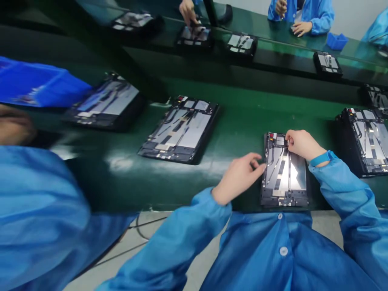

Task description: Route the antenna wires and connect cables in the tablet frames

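Note:
An opened tablet (280, 173) lies in front of me near the edge of the green bench, its silvery inside, dark flex cables and small boards showing. My right hand (304, 144) is over its upper right corner, fingers pinched together at the board there. Whatever is between those fingertips is too small to make out. At the tablet's left edge is my left hand (241, 176), its fingers loosely curled and the fingertips touching or nearly touching the rim. I see nothing held in it.
Another opened tablet (182, 129) lies to the left, and a stack of tablets (371, 139) stands at right. A blue bin (42, 85) is at far left, near a co-worker's sleeve (39, 202). Several tablets and other people's hands line the raised shelf (273, 60) behind.

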Demonstrator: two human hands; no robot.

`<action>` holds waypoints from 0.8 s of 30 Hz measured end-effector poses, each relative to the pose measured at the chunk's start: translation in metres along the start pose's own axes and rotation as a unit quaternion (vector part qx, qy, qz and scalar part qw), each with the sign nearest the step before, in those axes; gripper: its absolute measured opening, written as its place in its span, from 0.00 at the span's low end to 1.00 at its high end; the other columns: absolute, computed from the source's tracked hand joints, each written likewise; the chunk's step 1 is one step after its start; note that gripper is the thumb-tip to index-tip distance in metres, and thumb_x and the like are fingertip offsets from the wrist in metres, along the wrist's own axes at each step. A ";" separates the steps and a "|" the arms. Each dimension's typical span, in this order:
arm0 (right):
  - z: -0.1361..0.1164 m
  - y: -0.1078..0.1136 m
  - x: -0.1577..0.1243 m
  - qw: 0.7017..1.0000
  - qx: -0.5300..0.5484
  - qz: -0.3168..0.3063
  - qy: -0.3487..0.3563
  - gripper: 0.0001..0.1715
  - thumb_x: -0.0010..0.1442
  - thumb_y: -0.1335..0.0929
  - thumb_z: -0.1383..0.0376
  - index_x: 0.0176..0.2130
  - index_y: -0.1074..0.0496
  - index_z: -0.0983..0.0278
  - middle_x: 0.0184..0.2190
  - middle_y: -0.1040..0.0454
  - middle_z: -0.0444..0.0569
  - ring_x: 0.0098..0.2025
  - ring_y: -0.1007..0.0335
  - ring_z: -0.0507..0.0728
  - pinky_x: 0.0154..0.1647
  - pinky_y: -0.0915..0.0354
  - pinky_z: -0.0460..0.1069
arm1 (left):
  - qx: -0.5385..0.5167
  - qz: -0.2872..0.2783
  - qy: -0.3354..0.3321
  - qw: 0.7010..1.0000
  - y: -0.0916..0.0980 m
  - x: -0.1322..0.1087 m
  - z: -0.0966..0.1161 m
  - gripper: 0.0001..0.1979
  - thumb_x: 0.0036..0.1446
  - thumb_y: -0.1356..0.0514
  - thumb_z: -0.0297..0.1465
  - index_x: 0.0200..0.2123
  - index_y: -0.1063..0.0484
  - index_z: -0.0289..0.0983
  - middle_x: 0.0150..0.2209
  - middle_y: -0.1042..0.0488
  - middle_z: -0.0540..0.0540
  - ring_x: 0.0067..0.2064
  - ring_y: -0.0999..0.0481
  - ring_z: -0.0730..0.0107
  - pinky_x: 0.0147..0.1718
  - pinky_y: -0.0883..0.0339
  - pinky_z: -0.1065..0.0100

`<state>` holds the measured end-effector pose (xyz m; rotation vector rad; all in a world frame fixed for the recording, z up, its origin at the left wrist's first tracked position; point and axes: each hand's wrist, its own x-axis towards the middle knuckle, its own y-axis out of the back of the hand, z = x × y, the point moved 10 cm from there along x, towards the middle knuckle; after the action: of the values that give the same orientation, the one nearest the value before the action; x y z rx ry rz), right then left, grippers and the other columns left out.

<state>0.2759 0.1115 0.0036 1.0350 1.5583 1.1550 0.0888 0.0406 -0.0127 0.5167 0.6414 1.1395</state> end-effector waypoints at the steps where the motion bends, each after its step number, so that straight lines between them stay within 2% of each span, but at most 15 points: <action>1: -0.001 0.001 0.002 1.000 -0.018 -0.015 -0.006 0.16 0.58 0.32 0.75 0.45 0.23 0.63 0.39 0.18 0.53 0.42 0.23 0.60 0.41 0.34 0.50 | 0.019 0.012 0.002 1.000 0.004 0.015 0.005 0.17 0.61 0.42 0.38 0.48 0.22 0.36 0.34 0.18 0.47 0.34 0.20 0.62 0.44 0.28 0.61; 4: -0.008 0.004 0.007 0.997 -0.070 -0.045 -0.007 0.17 0.58 0.31 0.74 0.48 0.23 0.64 0.42 0.18 0.56 0.45 0.21 0.63 0.42 0.32 0.51 | 0.099 0.038 0.019 0.994 0.009 0.056 0.016 0.14 0.62 0.44 0.34 0.41 0.21 0.35 0.37 0.17 0.42 0.43 0.17 0.54 0.48 0.28 0.58; 8: -0.013 0.007 0.010 0.994 -0.096 -0.058 -0.011 0.17 0.58 0.29 0.74 0.47 0.22 0.65 0.44 0.18 0.60 0.48 0.19 0.66 0.44 0.30 0.52 | 0.192 0.010 0.031 0.981 0.001 0.085 0.027 0.17 0.63 0.46 0.36 0.41 0.20 0.31 0.41 0.17 0.32 0.49 0.18 0.43 0.49 0.26 0.54; 12: -0.015 0.008 0.012 0.992 -0.110 -0.052 -0.019 0.18 0.60 0.32 0.75 0.50 0.22 0.68 0.46 0.19 0.65 0.49 0.19 0.68 0.46 0.29 0.54 | 0.244 -0.015 0.017 0.970 -0.002 0.091 0.035 0.19 0.62 0.46 0.33 0.46 0.20 0.27 0.45 0.18 0.26 0.51 0.18 0.37 0.49 0.26 0.52; 15: -0.015 0.010 0.013 0.992 -0.116 -0.038 -0.019 0.19 0.62 0.34 0.75 0.51 0.22 0.70 0.46 0.19 0.67 0.51 0.20 0.70 0.47 0.29 0.55 | 0.255 -0.032 0.017 0.966 -0.003 0.091 0.034 0.19 0.61 0.45 0.33 0.46 0.19 0.27 0.45 0.18 0.25 0.51 0.18 0.37 0.49 0.25 0.53; 20: -0.015 0.020 0.005 0.993 -0.113 0.011 -0.014 0.18 0.64 0.36 0.73 0.46 0.19 0.66 0.47 0.19 0.62 0.52 0.21 0.67 0.46 0.30 0.54 | 0.235 -0.042 0.029 0.971 -0.003 0.090 0.022 0.18 0.59 0.44 0.33 0.42 0.17 0.30 0.43 0.17 0.28 0.50 0.18 0.39 0.48 0.26 0.55; 24: -0.006 0.021 -0.008 0.996 -0.043 0.078 -0.030 0.20 0.66 0.37 0.68 0.47 0.17 0.61 0.44 0.16 0.54 0.47 0.20 0.64 0.45 0.30 0.53 | 0.197 -0.036 0.029 0.979 -0.003 0.088 0.014 0.16 0.58 0.45 0.33 0.35 0.17 0.34 0.37 0.17 0.34 0.46 0.17 0.46 0.47 0.26 0.58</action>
<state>0.2742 0.1068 0.0262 1.1401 1.3887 1.2736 0.1247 0.1214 -0.0223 0.7913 0.9385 0.9634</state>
